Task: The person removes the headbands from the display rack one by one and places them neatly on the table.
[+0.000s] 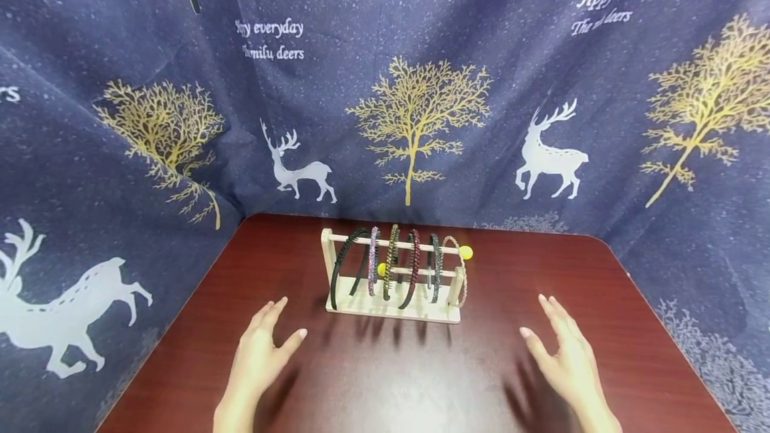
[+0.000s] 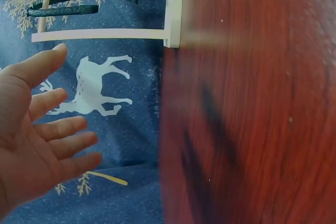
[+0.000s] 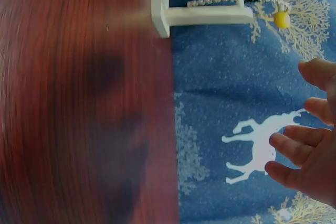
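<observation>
A white headband rack with two rods stands at the middle of the table, several headbands hanging from it. From left to right come a black headband, a pink glittery headband, a gold-and-dark headband, a dark red headband, a grey-green headband and a pale beaded headband. Yellow balls cap the rods. My left hand hovers left of the rack, fingers extended, holding nothing. On the other side, my right hand is likewise spread and holds nothing.
The dark red wooden table reflects light near its front. A blue cloth printed with deer and trees hangs behind the table and along both sides.
</observation>
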{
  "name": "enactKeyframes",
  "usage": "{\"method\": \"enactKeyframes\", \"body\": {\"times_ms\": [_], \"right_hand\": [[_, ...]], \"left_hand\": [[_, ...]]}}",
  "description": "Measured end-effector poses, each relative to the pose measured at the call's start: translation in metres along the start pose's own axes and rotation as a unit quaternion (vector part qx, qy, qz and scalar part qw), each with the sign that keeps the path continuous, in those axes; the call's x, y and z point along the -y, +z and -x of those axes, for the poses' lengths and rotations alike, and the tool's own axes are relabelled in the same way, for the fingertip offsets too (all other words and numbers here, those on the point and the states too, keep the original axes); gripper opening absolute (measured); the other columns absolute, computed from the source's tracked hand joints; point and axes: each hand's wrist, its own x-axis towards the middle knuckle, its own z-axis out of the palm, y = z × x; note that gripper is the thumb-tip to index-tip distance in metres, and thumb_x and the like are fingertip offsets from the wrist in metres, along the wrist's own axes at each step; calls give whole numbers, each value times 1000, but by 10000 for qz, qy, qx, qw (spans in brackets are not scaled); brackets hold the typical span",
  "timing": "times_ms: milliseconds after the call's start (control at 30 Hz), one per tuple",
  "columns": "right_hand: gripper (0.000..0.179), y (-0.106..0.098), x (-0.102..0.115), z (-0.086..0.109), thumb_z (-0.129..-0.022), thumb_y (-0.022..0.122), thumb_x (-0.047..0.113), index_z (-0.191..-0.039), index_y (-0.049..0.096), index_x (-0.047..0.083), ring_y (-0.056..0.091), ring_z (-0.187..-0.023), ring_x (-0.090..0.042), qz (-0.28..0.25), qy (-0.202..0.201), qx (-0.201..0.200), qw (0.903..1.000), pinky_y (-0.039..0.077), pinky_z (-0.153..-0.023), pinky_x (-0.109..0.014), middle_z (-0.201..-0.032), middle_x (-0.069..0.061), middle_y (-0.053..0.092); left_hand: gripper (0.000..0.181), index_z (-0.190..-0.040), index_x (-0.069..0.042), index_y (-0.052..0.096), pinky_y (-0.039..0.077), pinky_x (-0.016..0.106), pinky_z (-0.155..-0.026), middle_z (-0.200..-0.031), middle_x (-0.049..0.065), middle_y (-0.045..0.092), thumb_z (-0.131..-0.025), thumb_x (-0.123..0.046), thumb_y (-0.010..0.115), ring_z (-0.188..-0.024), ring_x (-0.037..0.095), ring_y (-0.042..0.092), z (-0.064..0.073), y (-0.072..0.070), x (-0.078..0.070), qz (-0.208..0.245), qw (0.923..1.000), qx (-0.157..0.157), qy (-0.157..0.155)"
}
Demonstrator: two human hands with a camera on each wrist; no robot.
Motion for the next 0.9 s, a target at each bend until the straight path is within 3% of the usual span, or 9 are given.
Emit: {"method": "enactKeyframes", "body": {"times_ms": [67, 167, 233, 333, 467, 600, 800, 900], "right_hand": [[66, 4, 4, -1, -75, 75, 10, -135, 50, 11, 46, -119, -37, -114, -41, -75, 9999, 36, -102, -30, -134, -20, 47], [66, 10, 8, -4, -73, 76, 7, -134, 51, 11, 45, -121, -14, -323, -99, -158, 9993, 26, -97, -7, -132, -17, 50], [66, 14, 11, -6, -72, 76, 5, -134, 51, 11, 42, -117, 1, -489, -104, -182, 9986, 24, -94, -3, -131, -15, 51], [66, 19, 14, -7, -72, 76, 2, -133, 52, 11, 40, -110, 12, -717, -13, -194, 9972, 27, -91, -2, -127, -13, 54], [64, 25, 20, -7, -74, 75, 2, -133, 53, 14, 46, -106, 8, -942, 316, -149, 9949, 30, -89, -2, -117, -14, 61], [59, 28, 26, -10, -78, 72, 2, -133, 53, 14, 52, -105, 1, -1289, 608, -54, 9898, 36, -89, -5, -115, -11, 62], [56, 39, 30, -18, -78, 69, -7, -130, 52, 3, 55, -105, -6, -2226, 485, -16, 9737, 43, -87, -11, -122, 9, 56], [54, 45, 31, -20, -78, 66, -10, -129, 51, -3, 56, -106, -8, -2668, 424, 28, 9628, 45, -88, -15, -122, 10, 55]], "left_hand": [[66, -134, -3, 48, 39, 65, -88, -132, 29, 43, -79, -28, 74, -115, 48, 44, -3, 1, 0, 182, 9998, -79, 31], [65, -133, -3, 49, 38, 64, -91, -130, 28, 46, -78, -27, 74, -116, 46, 44, -7, 4, 0, 427, 9990, -148, 61], [65, -132, -2, 49, 37, 63, -92, -130, 27, 47, -78, -27, 75, -117, 44, 44, -11, 6, 0, 577, 9982, -157, 69], [67, -133, -3, 48, 41, 60, -90, -129, 25, 48, -77, -28, 75, -115, 42, 47, -14, 9, 2, 766, 9970, -102, -46], [70, -136, -7, 46, 45, 55, -90, -133, 21, 47, -76, -27, 77, -116, 39, 47, -20, 15, 7, 1253, 9911, 102, -436], [75, -138, -8, 42, 40, 53, -97, -139, 15, 42, -75, -25, 78, -122, 37, 42, -26, 22, 12, 1857, 9787, 383, -788], [77, -139, -6, 39, 37, 52, -99, -142, 15, 39, -75, -21, 78, -125, 38, 39, -32, 31, 16, 2224, 9687, 595, -929], [77, -139, -6, 39, 37, 52, -100, -142, 14, 39, -75, -20, 78, -125, 38, 39, -35, 36, 19, 2373, 9639, 697, -984]]}}
